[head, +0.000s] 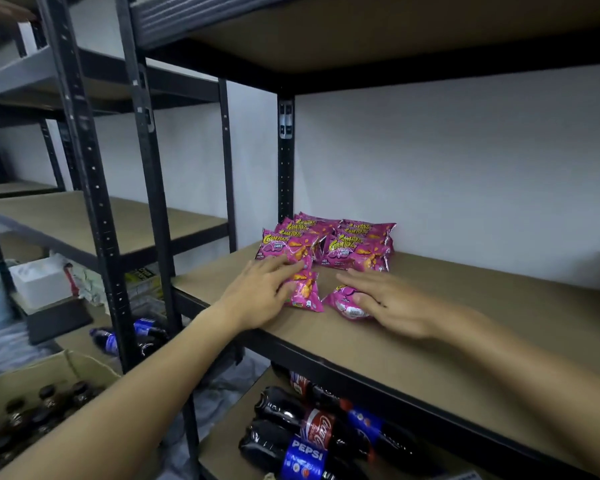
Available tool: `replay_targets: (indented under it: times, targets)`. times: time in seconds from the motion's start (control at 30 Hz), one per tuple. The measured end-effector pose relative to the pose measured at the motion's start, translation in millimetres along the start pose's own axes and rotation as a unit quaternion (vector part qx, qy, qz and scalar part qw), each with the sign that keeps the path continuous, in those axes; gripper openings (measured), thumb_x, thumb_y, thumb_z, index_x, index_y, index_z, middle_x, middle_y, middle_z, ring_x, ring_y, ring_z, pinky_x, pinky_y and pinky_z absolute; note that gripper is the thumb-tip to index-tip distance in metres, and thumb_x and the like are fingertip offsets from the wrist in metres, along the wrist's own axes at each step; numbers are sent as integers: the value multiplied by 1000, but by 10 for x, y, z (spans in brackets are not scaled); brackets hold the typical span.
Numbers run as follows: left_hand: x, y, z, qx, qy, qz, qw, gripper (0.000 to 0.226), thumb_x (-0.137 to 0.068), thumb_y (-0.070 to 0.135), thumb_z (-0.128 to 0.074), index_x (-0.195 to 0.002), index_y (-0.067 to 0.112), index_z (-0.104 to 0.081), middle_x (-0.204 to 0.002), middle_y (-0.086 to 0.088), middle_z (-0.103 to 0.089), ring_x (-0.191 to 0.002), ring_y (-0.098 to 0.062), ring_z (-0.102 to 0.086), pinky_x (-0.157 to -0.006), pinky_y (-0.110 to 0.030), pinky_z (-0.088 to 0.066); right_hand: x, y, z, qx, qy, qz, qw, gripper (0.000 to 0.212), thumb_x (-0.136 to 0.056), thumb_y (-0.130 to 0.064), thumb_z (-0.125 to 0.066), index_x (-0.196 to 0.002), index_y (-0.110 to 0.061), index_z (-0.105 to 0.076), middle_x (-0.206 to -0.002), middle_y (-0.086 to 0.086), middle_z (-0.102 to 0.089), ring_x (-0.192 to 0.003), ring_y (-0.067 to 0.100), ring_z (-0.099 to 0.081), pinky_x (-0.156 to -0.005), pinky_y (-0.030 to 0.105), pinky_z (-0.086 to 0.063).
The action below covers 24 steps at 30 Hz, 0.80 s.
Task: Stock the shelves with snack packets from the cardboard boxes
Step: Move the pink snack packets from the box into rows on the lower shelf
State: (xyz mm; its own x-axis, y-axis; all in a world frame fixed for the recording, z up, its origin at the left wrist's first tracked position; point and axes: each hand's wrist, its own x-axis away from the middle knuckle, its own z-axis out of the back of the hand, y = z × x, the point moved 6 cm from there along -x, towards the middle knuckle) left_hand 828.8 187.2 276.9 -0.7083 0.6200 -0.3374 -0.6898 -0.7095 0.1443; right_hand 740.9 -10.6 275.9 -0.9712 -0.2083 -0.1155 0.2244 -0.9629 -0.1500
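Several pink snack packets (pixel 343 242) lie stacked at the back left of a brown shelf board (pixel 465 306), against the white wall. My left hand (pixel 257 292) rests with fairly straight fingers on a pink packet (pixel 305 292) lying in front of the stack. My right hand (pixel 392 306) lies on another pink packet (pixel 343 304), thumb against its side, fingers stretched toward the stack. Both packets sit on the board near its front edge.
Black metal uprights (pixel 153 202) frame the shelf. Cola bottles (pixel 312 431) lie on the shelf below. A cardboard box (pixel 32 382) with dark bottles stands at the lower left. Another shelving unit (pixel 84 220) stands to the left, with white boxes and clutter beneath it.
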Motion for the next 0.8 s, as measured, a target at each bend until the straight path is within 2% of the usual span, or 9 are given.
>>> replay_targets:
  times: [0.1,0.23,0.37,0.47,0.53,0.57,0.63,0.7,0.8]
  targets:
    - [-19,-58,-162,-17,-32,26,999,48,-106,45,-24,-154,43,-23,-163,8,-21,-150,-14,-14,-121,-43,-4,21,38,-101,-17,-26,-1,1000,52,-107,-46,-25,-157,-44,-11,-166,-15,-6,-151,-1,0,-124,26,-2]
    - [-63,-102,-224,-38,-55,34,997,49,-106,47,-18,-154,43,-18,-163,9,-21,-151,-14,-12,-122,-44,-4,80,65,-231,31,-65,-26,997,54,-102,-59,-17,-152,-54,4,-165,-17,2,-152,7,7,-125,43,-6]
    - [-53,-119,-231,-34,-66,33,997,49,-105,48,-16,-154,45,-15,-163,9,-19,-151,-13,-11,-122,-44,-4,59,56,-256,47,-73,-45,995,56,-102,-59,-19,-153,-52,4,-166,-14,2,-153,11,5,-125,46,-5]
    - [-6,-103,-213,-22,-52,37,998,48,-106,47,-17,-154,45,-15,-163,12,-19,-151,-13,-10,-123,-44,-3,65,7,-110,-42,-78,-27,996,56,-105,-50,-29,-156,-46,-6,-162,-21,-5,-151,3,-3,-124,30,-6]
    - [9,-99,-216,-18,-44,39,998,48,-106,46,-18,-154,44,-17,-162,13,-20,-151,-13,-12,-122,-44,-3,78,22,30,-99,-70,-27,992,54,-107,-36,-37,-157,-39,-16,-151,-28,-13,-142,-5,-16,-115,15,-13]
    - [10,-101,-215,-17,-39,39,998,48,-106,46,-18,-154,44,-18,-162,13,-21,-150,-13,-13,-122,-44,-4,80,49,95,-104,-62,-30,992,53,-107,-30,-41,-156,-37,-24,-148,-28,-20,-138,-6,-25,-112,13,-19]
    - [1,-108,-216,-14,-35,39,999,48,-106,47,-18,-154,44,-19,-161,13,-23,-150,-13,-14,-122,-44,-5,80,122,170,-99,-49,-27,994,50,-101,-22,-53,-148,-33,-44,-148,-22,-42,-128,-3,-46,-106,16,-34]
    - [-5,-111,-222,-12,-33,39,999,48,-106,47,-19,-154,44,-20,-161,13,-23,-150,-13,-15,-122,-45,-5,82,201,188,-85,-46,-20,995,45,-93,-23,-65,-137,-34,-59,-132,-19,-61,-113,-4,-57,-97,20,-43]
    - [-2,-109,-221,-8,-21,43,999,47,-106,46,-21,-153,45,-22,-160,13,-26,-149,-13,-17,-121,-43,-6,99,246,236,-92,-41,-27,995,45,-87,-27,-75,-130,-34,-65,-122,-20,-67,-111,-3,-60,-98,25,-49]
